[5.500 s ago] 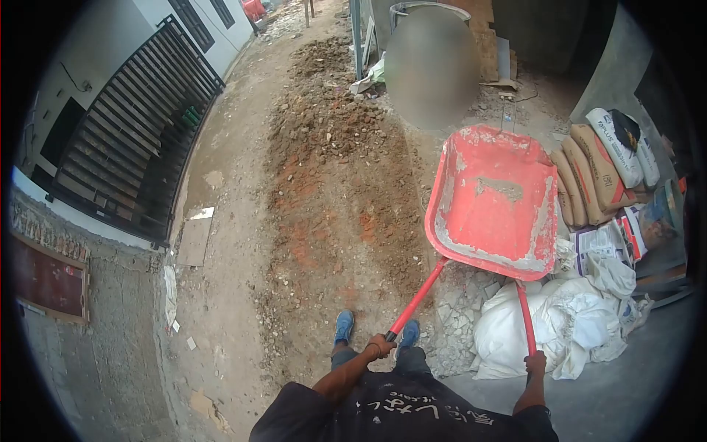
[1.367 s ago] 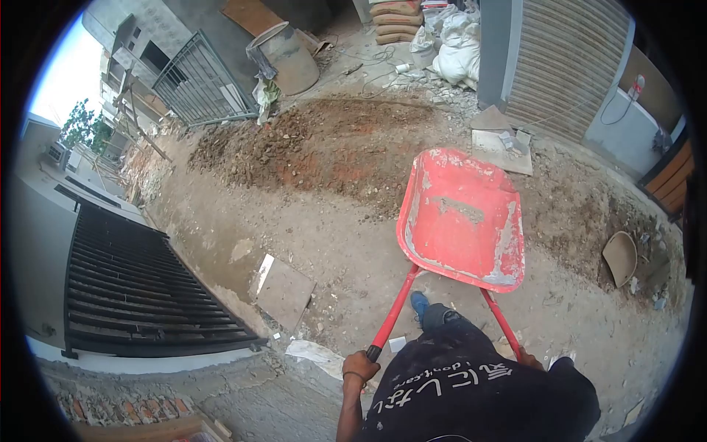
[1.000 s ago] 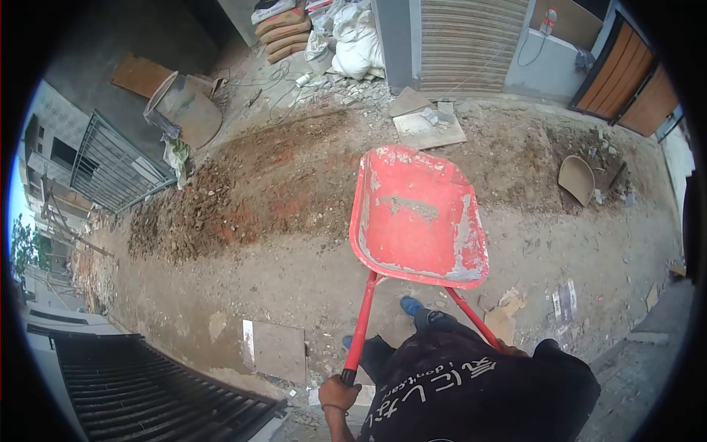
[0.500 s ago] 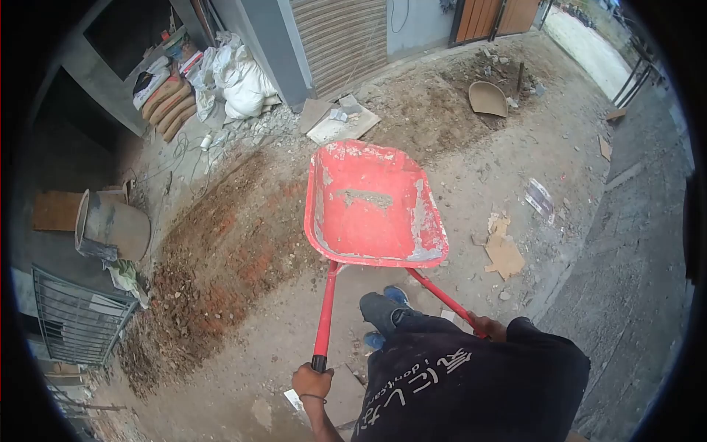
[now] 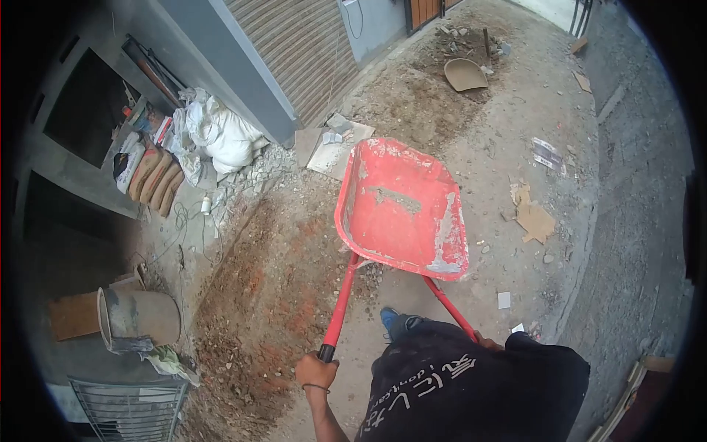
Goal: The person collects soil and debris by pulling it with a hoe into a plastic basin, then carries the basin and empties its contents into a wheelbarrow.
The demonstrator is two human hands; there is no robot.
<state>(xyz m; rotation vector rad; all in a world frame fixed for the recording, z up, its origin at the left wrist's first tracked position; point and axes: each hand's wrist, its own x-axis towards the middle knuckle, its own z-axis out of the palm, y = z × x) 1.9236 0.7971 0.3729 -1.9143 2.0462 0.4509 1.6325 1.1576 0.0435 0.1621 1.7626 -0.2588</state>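
Observation:
A red wheelbarrow (image 5: 401, 210) with a worn, paint-chipped tray is in front of me; a patch of grey residue lies on its tray bottom. My left hand (image 5: 317, 370) is closed round the black grip of its left handle. At the right handle, my right hand (image 5: 487, 341) is wrapped round the end, partly hidden by my black shirt (image 5: 479, 390). One blue shoe (image 5: 388, 317) shows below the tray.
Loose soil (image 5: 258, 317) spreads along the left. White sacks (image 5: 228, 136) and brown bags (image 5: 158, 180) lean by the wall, near a large bucket (image 5: 140, 317) and metal grille (image 5: 132, 405). Ahead lies a tan basin (image 5: 465, 74); cardboard (image 5: 534, 219) is at right.
The view has turned, and the wheelbarrow sits farther right and tilts more in the picture. Both hands still hold its handles. One shoe is now hidden.

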